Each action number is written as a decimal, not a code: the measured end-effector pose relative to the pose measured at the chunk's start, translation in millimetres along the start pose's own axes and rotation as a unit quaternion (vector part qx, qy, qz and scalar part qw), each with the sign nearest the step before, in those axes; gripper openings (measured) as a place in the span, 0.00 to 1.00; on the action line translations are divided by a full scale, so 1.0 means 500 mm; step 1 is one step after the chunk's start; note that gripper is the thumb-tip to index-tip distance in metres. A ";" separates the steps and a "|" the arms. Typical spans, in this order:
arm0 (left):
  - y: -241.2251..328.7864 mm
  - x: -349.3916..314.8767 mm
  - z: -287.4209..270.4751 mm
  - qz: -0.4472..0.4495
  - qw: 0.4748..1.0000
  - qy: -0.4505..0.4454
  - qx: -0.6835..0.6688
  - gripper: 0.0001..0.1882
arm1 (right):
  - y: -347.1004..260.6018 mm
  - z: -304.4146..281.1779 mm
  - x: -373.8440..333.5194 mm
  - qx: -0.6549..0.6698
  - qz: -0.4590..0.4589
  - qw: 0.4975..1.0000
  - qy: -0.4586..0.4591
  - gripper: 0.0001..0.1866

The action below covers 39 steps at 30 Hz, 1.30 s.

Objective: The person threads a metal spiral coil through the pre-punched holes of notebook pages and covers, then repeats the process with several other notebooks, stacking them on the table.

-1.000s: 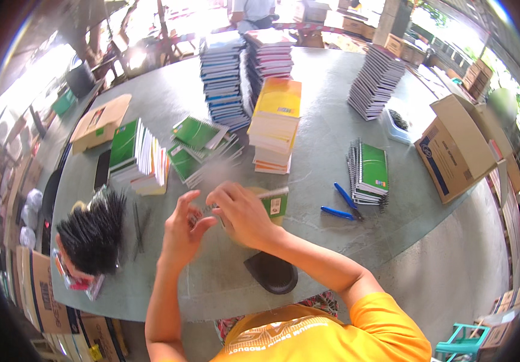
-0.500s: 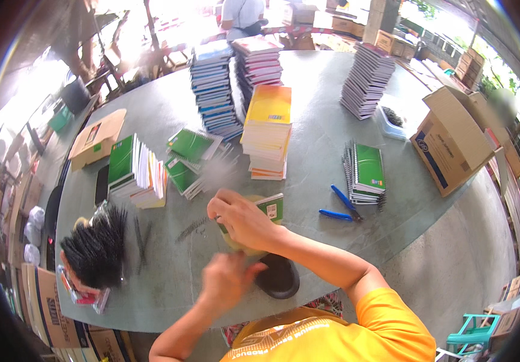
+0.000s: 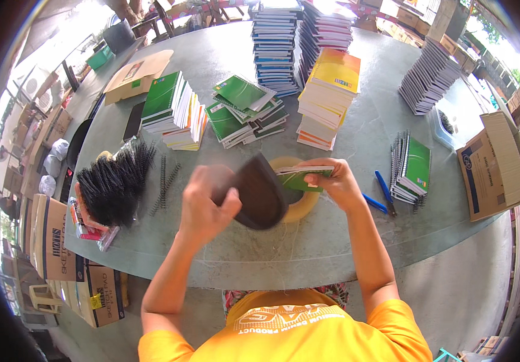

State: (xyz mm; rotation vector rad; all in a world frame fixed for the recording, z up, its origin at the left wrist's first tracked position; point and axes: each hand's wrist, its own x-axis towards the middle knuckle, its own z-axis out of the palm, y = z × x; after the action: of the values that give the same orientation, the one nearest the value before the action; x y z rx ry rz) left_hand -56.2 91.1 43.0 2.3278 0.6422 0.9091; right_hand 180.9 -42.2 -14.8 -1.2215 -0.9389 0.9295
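Observation:
My right hand grips a small green-covered notebook by its right end, thumb on the cover and fingers behind. It is held over a yellowish ring like a tape roll on the table. My left hand, partly blurred, grips a dark, sole-shaped pad at its left end, thumb in front. The pad is tilted up beside the notebook and covers the ring's left part. Loose black spiral coils lie left of my left hand. Blue-handled pliers lie right of my right hand.
A heap of black coils sits at the left. Green notebooks lie loosely piled beyond my hands, beside a yellow-covered stack. Coil-bound green notebooks stand at right, near an open carton. Tall notebook stacks rise farther back.
The dark pad, lying near the table's front edge before, is now raised in my left hand. My right hand has moved right with the notebook, uncovering the ring. The view has shifted.

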 end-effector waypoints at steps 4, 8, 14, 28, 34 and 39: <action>0.040 0.031 -0.035 0.069 0.994 0.090 0.006 0.19 | 0.004 -0.012 -0.007 0.002 0.011 1.000 0.015 0.13; 0.020 0.022 -0.005 0.152 0.981 -0.026 0.116 0.20 | 0.002 0.003 -0.011 0.006 0.002 1.000 0.023 0.13; 0.022 0.033 0.002 0.138 0.987 -0.031 0.080 0.21 | 0.011 -0.001 -0.020 -0.005 -0.026 0.999 0.020 0.12; 0.076 0.057 0.019 0.057 0.994 0.086 -0.045 0.18 | 0.016 -0.001 -0.027 -0.007 -0.030 0.999 0.027 0.12; 0.051 -0.063 0.110 0.088 0.960 -0.246 -0.099 0.17 | 0.019 0.002 -0.024 0.008 -0.043 0.998 0.034 0.12; 0.055 -0.018 0.122 0.258 0.959 -0.010 0.114 0.16 | 0.009 0.000 -0.027 -0.017 -0.042 0.999 0.016 0.13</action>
State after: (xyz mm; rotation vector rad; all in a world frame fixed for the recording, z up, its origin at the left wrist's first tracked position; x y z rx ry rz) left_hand -12.1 46.0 18.9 2.7732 0.1252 1.0749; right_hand 176.1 -54.2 -20.5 -1.2125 -0.9754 0.8279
